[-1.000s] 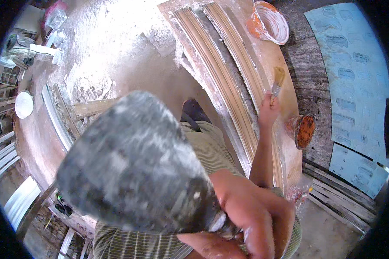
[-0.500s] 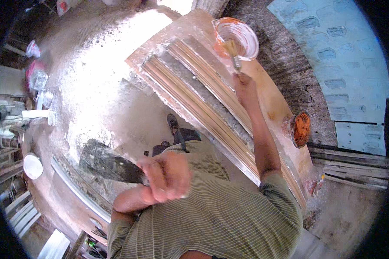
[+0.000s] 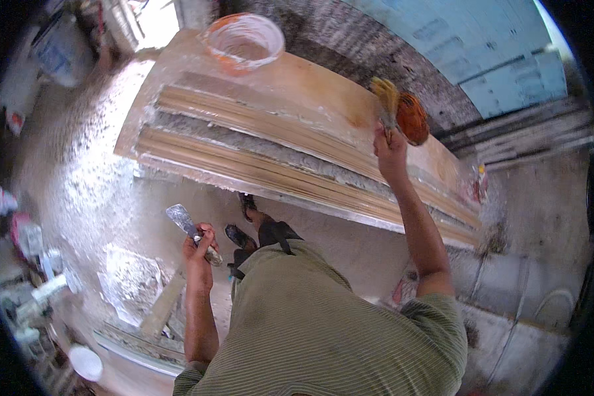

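Note:
My right hand (image 3: 391, 153) is closed around the handle of a paintbrush (image 3: 388, 105), held bristles up over the far right of the workbench. Right behind the brush is a round orange container (image 3: 413, 120); I cannot tell whether they touch. My left hand (image 3: 201, 245) grips a putty knife (image 3: 181, 218) low in front of the bench, its blade pointing away and to the left. Two long profiled wood mouldings, a far one (image 3: 257, 122) and a near one (image 3: 244, 160), lie side by side along the bench. An orange bucket (image 3: 212, 47) smeared with white stands at the far left.
The plywood bench top (image 3: 323, 82) crosses in front of me. Blue panels (image 3: 435, 43) lean behind it. A flat whitish sheet (image 3: 131, 280) and a wood strip (image 3: 162, 307) lie on the floor at left. A white round lid or pail (image 3: 86, 363) is farther down.
My view has turned to the right. My right hand has carried the brush from beside the bucket to the orange container. My left hand has lowered the putty knife away from my chest.

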A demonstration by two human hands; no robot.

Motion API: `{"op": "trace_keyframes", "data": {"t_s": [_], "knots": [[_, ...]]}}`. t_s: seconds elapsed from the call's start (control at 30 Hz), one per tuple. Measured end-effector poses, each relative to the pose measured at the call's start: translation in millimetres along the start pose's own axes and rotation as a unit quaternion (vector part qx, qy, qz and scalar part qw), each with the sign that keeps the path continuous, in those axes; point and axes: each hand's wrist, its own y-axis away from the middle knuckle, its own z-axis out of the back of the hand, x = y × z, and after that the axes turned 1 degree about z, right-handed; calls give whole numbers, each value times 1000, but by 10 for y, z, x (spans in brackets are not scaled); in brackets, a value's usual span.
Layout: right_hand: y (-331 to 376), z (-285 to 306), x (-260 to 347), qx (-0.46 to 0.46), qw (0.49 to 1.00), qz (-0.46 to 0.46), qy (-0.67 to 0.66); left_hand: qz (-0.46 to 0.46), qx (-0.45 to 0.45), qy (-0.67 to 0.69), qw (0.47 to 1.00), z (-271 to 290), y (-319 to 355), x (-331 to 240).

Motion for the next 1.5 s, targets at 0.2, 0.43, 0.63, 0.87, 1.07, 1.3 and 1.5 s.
{"op": "trace_keyframes", "data": {"t_s": [0.2,0.43,0.63,0.87,1.07,1.3,1.5], "knots": [[378,116,-1087,130,973,-10,193,-15,80,-118,990,-632,-218,51],[458,406,-2060,158,948,18,275,-45,95,-195,975,-1501,-518,250],[723,1117,-2598,67,973,-120,186,-63,79,-311,945,-2235,-674,446],[1458,1207,-4182,178,913,-189,314,-20,159,-389,907,-2874,-854,713],[1605,1280,-4098,-15,954,-249,165,-44,182,-438,879,-2990,-891,993],[1764,1724,-4544,-135,894,-345,251,12,162,-512,844,-3210,-645,934],[2605,1431,-5989,48,801,-511,307,3,184,-504,844,-3157,-729,1044]]}}
